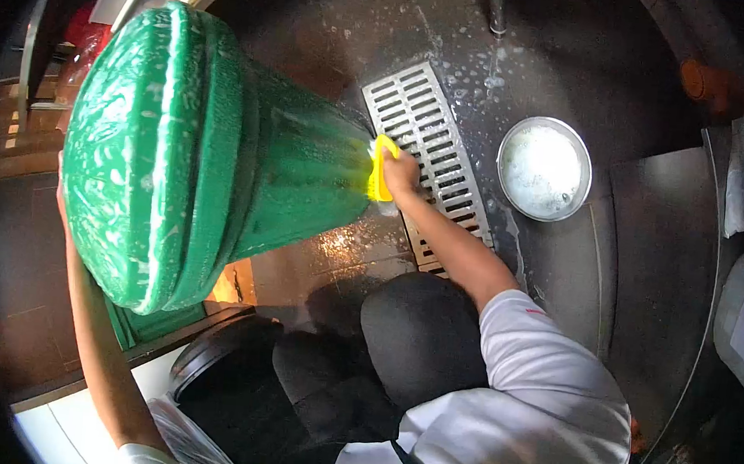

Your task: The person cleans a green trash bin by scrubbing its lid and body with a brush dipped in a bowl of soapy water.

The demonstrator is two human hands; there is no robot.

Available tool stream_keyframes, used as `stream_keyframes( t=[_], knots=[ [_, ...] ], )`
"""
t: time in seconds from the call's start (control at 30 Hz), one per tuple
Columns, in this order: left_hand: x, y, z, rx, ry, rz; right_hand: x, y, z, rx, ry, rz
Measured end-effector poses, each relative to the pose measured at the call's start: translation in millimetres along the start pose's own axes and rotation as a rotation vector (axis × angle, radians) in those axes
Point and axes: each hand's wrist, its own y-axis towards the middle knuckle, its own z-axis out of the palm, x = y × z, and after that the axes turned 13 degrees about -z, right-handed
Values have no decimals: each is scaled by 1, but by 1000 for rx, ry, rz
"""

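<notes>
A large green plastic container, probably a bin (136, 155), fills the left of the view, wet and streaked with white suds. Its wide rounded end is closest to me, and it narrows toward the floor drain. My right hand (402, 174) is closed around a yellow scrub brush (382, 168), whose bristles press against the narrow end of the bin. My left arm reaches along the bin's left side. Only a sliver of my left hand (60, 171) shows at the bin's edge; its fingers are hidden behind the green surface.
A metal slotted drain grate (426, 141) lies in the wet dark floor (564, 82). Right of it stands a round metal basin (545, 168) of foamy water. Behind the bin is a green panel or frame (158, 325). Metal legs (496, 8) stand at the top.
</notes>
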Motion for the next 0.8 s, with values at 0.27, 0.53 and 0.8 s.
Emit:
stream_keyframes(
  t=[0.27,0.53,0.8],
  knots=[
    [-43,-31,48,-33,65,353,254,-29,-109,-48,711,-453],
    [-36,-23,36,3,-87,208,52,9,-2,-8,474,-44],
    [-31,-15,26,44,-140,64,251,-46,-109,-52,773,-439]
  ],
)
